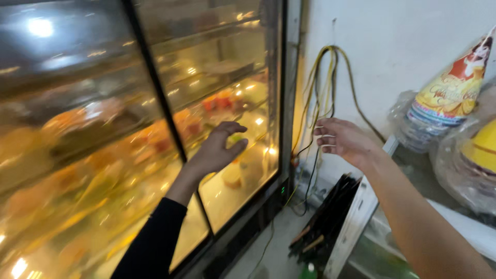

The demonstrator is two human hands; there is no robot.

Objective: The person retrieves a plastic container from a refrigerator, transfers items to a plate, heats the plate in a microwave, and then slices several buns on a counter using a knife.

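Note:
My left hand [217, 151], in a black sleeve, reaches to the right glass pane of a lit display case [155, 93]. Its fingers are loosely curled and lie against the glass, holding nothing. Behind the pane blurred cakes and pastries [222, 101] sit on shelves. My right hand [341, 139], on a bare forearm, hovers with fingers spread just right of the case. It is close to a bundle of yellow and black cables [318, 98] hanging down the white wall. It holds nothing.
A black dividing frame [170, 129] runs between the two glass panes. Paper party hats in clear plastic bags [449, 93] lie on a shelf at the right. Dark sticks [325, 222] stand in a white holder below my right hand.

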